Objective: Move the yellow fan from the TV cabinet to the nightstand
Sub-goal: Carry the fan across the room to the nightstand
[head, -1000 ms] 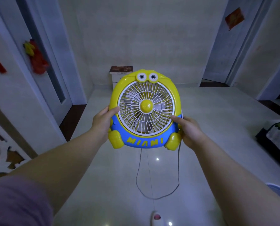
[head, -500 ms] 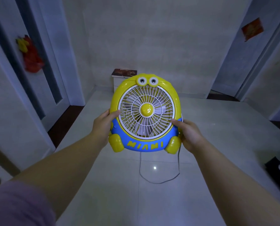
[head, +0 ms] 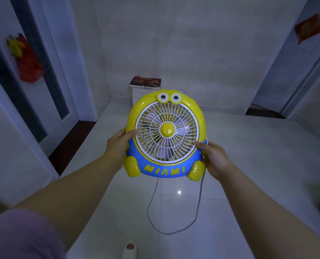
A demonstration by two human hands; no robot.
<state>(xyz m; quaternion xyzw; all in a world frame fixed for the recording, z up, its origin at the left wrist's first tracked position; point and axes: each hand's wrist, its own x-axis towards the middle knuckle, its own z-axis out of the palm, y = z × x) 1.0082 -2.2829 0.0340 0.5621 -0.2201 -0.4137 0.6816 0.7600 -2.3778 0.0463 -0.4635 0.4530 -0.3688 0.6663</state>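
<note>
Left hand: the left hand (head: pixel 119 146) is clamped on the fan's left flank, thumb laid against the grille rim.
Right hand: the right hand (head: pixel 214 158) is clamped on the opposite flank, thumb on the front edge, fingers hidden behind the body.
Yellow fan: the yellow fan (head: pixel 165 135) hangs between both hands at arm's length, upright, face toward the wearer — off the TV cabinet, not yet set down.
Power cord: the power cord (head: pixel 156 214) drops from below the right hand and loops over the tiled floor (head: pixel 248 165) beneath the arms.
Nightstand: the white nightstand (head: pixel 145 88) stands beyond the hands, against the far wall, its front partly hidden by the fan's top; a flat reddish-brown thing lies on it.
Step in hand: carrying — by my reading, roughly midway.
Doing it well: keep both palms squeezing evenly, fan level, and lift the trailing loop clear of the foot (head: pixel 130 248) below, since a snag could tug the fan loose.
Change from earlier: the nightstand looms larger beyond the hands, the left-side doors have slid outward, and the grip is unchanged.
</note>
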